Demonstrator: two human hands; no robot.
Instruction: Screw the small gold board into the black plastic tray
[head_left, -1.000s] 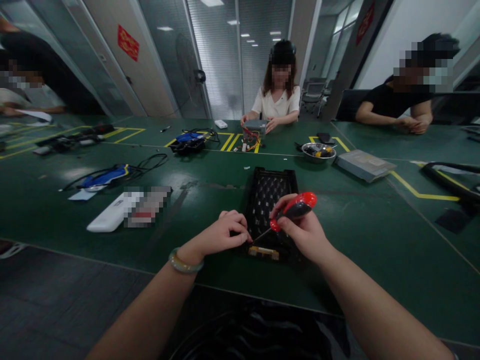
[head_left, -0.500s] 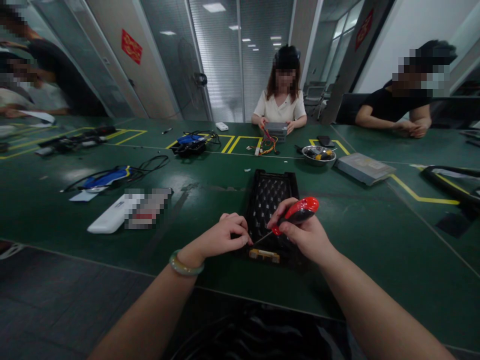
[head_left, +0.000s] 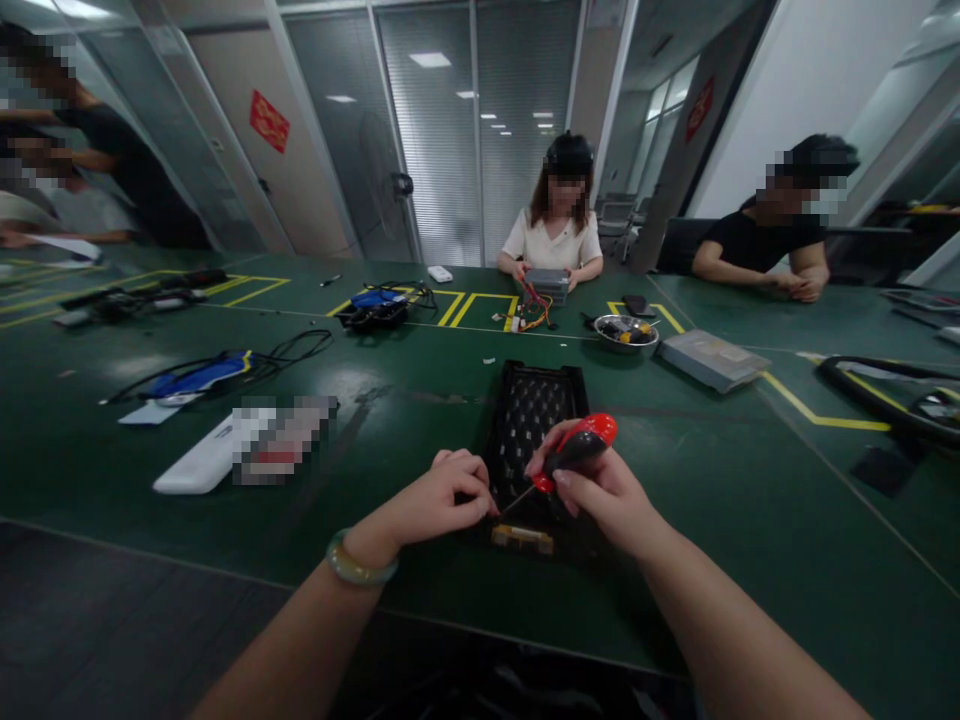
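Note:
A red and black screwdriver (head_left: 579, 448) is gripped in my right hand (head_left: 600, 490), its thin shaft slanting down to the left. The tip ends at the lower left corner of a black tray-like part (head_left: 534, 415) with a patterned inside, which lies on the green table. My left hand (head_left: 454, 492) is at that same corner, fingers curled and fingertips close to the screwdriver tip; whatever they hold is too small to make out. A yellowish strip-shaped piece (head_left: 523, 539) sits along the near end of the black part.
Across the table (head_left: 420, 430), a person holds a grey box (head_left: 546, 284) with coloured wires. A metal bowl (head_left: 626, 333) of tools and a flat grey box (head_left: 712, 360) are at the right. White device (head_left: 214, 455) and blue item (head_left: 199, 377) lie left.
The camera view has tilted slightly, so the scene sits lower in the picture. Both hands and the screwdriver keep nearly the same place at the black part's corner.

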